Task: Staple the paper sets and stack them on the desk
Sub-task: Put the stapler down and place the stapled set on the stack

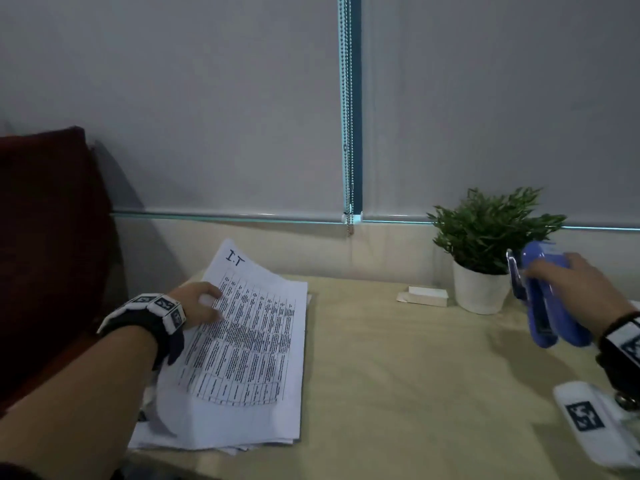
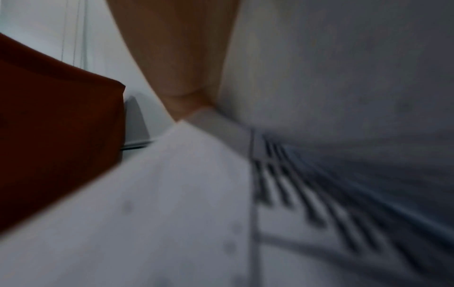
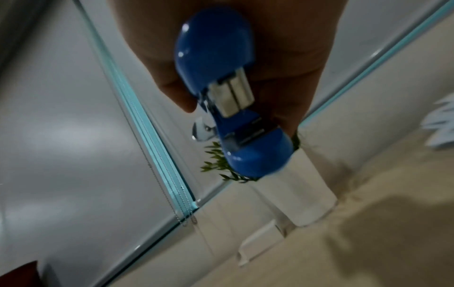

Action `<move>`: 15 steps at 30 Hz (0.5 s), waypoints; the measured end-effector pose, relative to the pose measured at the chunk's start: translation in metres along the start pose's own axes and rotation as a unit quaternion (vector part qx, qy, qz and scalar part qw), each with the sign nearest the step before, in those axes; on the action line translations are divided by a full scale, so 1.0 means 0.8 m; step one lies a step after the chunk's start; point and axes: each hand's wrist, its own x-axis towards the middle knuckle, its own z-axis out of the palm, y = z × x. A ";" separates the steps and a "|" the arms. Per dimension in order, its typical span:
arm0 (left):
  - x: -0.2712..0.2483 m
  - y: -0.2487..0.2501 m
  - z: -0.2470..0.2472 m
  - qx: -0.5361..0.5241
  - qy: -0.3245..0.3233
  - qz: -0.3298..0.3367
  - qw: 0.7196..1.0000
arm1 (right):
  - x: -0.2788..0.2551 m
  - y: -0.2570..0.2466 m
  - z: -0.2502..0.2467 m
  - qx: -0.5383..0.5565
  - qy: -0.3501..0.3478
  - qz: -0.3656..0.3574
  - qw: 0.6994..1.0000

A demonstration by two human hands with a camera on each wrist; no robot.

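The bench carries one loose pile of paper sets at its left side; I see no stapled, squared stack yet (so by my reckoning nearly all the work remains). My left hand rests on the top sheet, fingers lightly curled at its edge. My right hand grasps the blue stapler, lifted near the potted plant.

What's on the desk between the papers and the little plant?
Mostly bare desk; in the head view, only a small white block lies there, beside the plant, far from the papers.
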 end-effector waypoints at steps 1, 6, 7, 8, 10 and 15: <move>0.000 -0.006 0.005 0.046 -0.034 -0.013 0.998 | 0.009 0.016 0.003 -0.004 -0.028 0.023 0.999; 0.000 -0.039 0.046 0.177 -0.101 -0.027 0.979 | 0.024 0.050 0.018 -0.096 -0.104 0.112 0.984; -0.004 -0.040 0.048 0.184 -0.100 -0.026 0.978 | 0.028 0.057 0.021 -0.121 -0.108 0.121 0.979; -0.008 -0.041 0.047 0.195 -0.095 -0.024 0.976 | 0.028 0.058 0.022 -0.148 -0.114 0.128 0.974; -0.011 -0.038 0.036 0.221 -0.087 -0.030 0.971 | 0.030 0.059 0.025 -0.205 -0.121 0.144 0.961; -0.022 0.021 -0.017 0.208 -0.093 0.032 0.973 | 0.035 0.046 0.014 -0.372 -0.134 0.166 0.903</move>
